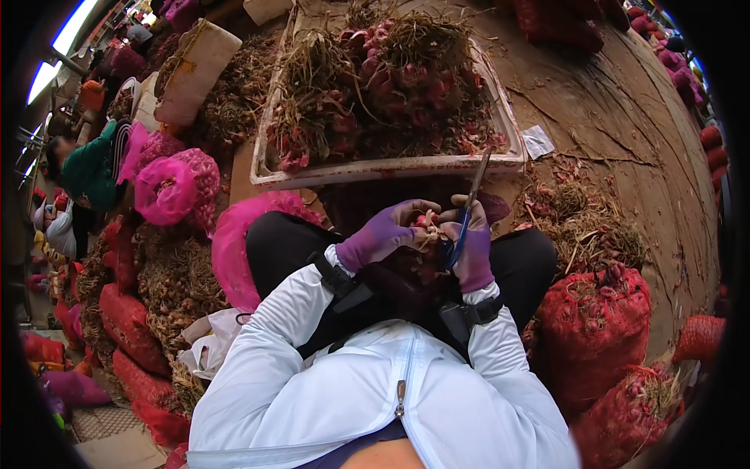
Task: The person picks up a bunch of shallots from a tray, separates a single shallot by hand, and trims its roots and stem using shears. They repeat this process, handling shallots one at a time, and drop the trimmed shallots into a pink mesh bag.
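Note:
Both my hands wear purple gloves and meet in front of my lap. My left hand (381,233) grips a small bunch of red shallots (423,227) with dry roots. My right hand (471,242) holds blue-handled scissors (466,211), whose blades point up and away, close against the bunch. Just beyond my hands stands a wide white tray (391,169) heaped with red shallots and tangled dry roots (383,86). My sleeves are white, with black straps at the wrists.
Red mesh sacks (594,328) full of shallots stand at my right. A pink mesh bag (234,242) lies by my left knee, with more sacks and root piles (168,281) beyond. Cut roots (586,227) litter the brown floor. A person in green (90,168) sits far left.

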Demonstrator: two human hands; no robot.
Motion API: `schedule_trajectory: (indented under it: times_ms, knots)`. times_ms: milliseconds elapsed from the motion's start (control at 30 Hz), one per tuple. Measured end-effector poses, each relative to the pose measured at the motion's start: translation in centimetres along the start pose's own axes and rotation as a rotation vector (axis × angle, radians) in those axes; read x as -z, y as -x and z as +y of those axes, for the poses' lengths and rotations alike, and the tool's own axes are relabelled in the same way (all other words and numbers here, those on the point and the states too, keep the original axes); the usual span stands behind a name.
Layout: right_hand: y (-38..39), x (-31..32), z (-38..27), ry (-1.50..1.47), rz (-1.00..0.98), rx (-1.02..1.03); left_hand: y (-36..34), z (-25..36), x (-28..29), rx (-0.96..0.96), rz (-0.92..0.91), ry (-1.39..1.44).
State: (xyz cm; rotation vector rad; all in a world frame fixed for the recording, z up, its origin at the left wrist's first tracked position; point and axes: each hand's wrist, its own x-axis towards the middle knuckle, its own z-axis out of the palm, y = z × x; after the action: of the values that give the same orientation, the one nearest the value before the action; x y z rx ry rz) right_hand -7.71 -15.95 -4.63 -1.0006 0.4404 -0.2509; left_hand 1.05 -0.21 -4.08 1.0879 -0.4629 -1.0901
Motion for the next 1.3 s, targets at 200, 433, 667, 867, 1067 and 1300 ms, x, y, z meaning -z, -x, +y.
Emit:
schedule_trajectory:
  times_ms: [200,433,667,867,1067,1300]
  knots:
    - [0.4,-0.3,0.4,0.057,-0.177,0.093,-0.1,-1.5,1.3,0.077,0.047,0.009]
    - [-0.5,-0.9,1.9,0.336,-0.093,0.218,-1.1,-2.8,1.0,-0.026,0.267,-0.102]
    - [-0.9,0.1,2.1,0.116,-0.022,0.062,-0.1,-1.9,0.6,-0.026,0.066,0.042]
    - [-0.2,0.1,1.3,0.039,-0.107,0.071,0.1,1.4,-0.2,0.156,-0.008,-0.122]
    - [0.2,-0.6,1.6,0.266,-0.075,0.175,-1.4,-2.8,-0.6,0.098,0.337,-0.008]
    - [0.7,-1.8,-0.5,0.439,-0.192,0.366,-1.9,-3.9,-0.1,0.026,0.151,0.41]
